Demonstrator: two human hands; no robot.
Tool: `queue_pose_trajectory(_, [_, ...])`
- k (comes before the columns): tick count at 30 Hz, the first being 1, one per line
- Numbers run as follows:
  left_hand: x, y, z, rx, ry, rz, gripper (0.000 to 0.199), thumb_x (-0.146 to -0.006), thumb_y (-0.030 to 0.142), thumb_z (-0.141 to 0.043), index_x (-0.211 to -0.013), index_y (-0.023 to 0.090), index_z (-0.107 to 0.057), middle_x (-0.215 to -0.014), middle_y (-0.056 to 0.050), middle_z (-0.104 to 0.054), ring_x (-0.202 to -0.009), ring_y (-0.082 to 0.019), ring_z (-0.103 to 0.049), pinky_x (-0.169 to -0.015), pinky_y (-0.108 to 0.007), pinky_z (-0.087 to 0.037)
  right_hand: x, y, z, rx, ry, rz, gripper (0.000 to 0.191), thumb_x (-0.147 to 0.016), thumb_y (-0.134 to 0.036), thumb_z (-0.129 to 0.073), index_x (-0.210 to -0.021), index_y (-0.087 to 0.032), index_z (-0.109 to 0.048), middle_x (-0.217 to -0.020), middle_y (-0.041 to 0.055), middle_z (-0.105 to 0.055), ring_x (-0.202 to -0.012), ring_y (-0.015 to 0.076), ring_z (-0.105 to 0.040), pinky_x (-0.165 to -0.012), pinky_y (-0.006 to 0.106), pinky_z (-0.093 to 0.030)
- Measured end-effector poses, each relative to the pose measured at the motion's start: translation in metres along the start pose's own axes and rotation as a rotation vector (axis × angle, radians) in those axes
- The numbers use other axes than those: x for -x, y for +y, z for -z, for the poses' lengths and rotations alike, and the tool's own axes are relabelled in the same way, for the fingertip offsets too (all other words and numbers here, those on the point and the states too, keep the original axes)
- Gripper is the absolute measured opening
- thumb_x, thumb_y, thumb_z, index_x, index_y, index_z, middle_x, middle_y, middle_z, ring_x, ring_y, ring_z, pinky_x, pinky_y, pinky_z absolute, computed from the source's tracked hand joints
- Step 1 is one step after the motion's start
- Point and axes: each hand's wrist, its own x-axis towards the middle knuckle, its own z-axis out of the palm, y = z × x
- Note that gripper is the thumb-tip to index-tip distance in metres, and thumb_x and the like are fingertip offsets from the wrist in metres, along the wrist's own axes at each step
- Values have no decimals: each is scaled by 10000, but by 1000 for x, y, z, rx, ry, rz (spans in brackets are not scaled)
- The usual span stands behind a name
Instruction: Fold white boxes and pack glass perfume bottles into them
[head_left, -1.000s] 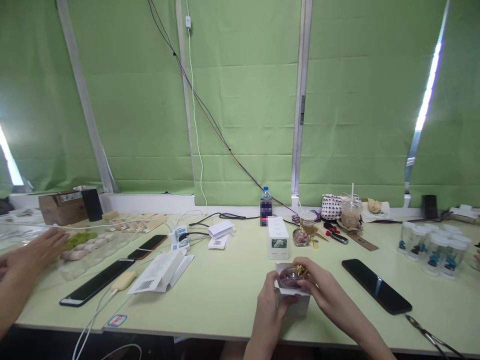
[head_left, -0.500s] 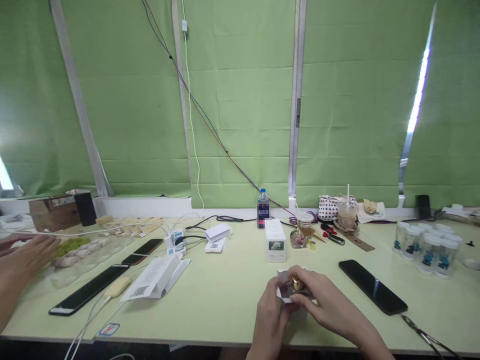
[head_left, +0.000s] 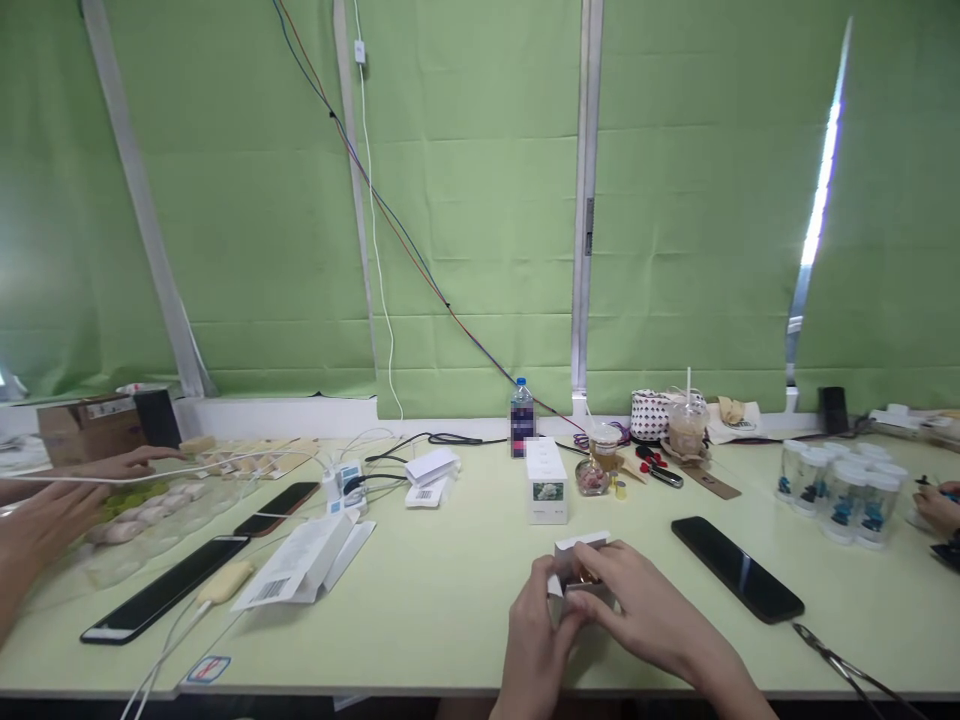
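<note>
My left hand (head_left: 534, 625) is closed around the side of a small open white carton (head_left: 583, 541) just above the table's front. My right hand (head_left: 637, 605) reaches over the carton's mouth, its fingers closed on a gold-capped glass bottle (head_left: 587, 575) inside. Only a glint of gold shows between the fingers; the rest of the bottle is hidden by the carton and hand. Behind them stands a closed white carton (head_left: 547, 500) with a flower picture. Right of that carton sits a round glass jar (head_left: 592, 480) with pinkish contents, beside small yellow-gold pieces (head_left: 618, 489).
A black phone (head_left: 737, 570) and pliers (head_left: 832, 655) lie to the right, before several lidded clear tubs (head_left: 846, 500). Flattened white cartons (head_left: 300, 565), phones and cables are on the left. Other people's hands (head_left: 56, 520) show at both edges.
The gold-capped bottle has gone down into the carton, so its cap is now mostly hidden. A co-worker's hand has appeared at the right edge; another reaches further in at left.
</note>
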Motion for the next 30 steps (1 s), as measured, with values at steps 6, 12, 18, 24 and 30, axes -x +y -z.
queue_pose_trajectory(6, [-1,2,2,31,-8,-4,248,-844,364,-589,-1046,229,-539,-1023,-38,-692,-916,-212,-647,-792,-292,-491,-4,0,-5,44,27,25,73,-900,-313,-497,-903,-255,-541,-956,2,-673,-887,228,-562,-773,335,-400])
queue_pose_trajectory(12, [0,-1,1,2,-22,-2,199,-874,365,-552,-1018,235,-510,-983,-16,-673,-893,-189,-629,-797,-280,-468,-2,4,-9,145,73,43,93,-893,-286,-497,-867,-225,-562,-872,26,-670,-810,220,-572,-751,342,-397])
queue_pose_trajectory(18, [-2,-6,1,-14,-9,25,227,-856,378,-562,-1009,227,-489,-965,-28,-674,-837,-198,-630,-767,-300,-475,-5,9,-12,209,88,96,121,-882,-257,-528,-788,-211,-590,-846,15,-665,-810,202,-583,-780,347,-386])
queue_pose_trajectory(24, [-5,-8,7,-30,9,101,277,-786,268,-613,-1032,237,-490,-938,-8,-664,-779,-195,-620,-757,-309,-482,-7,18,-15,276,122,97,143,-907,-204,-481,-867,-230,-616,-903,30,-631,-826,205,-568,-752,342,-410])
queue_pose_trajectory(30, [-14,-26,13,-1,11,75,373,-737,219,-651,-1062,235,-468,-895,9,-617,-780,-186,-602,-750,-308,-484,-8,29,-13,156,155,87,250,-870,-127,-500,-1082,-249,-548,-1036,33,-652,-864,210,-584,-760,334,-450])
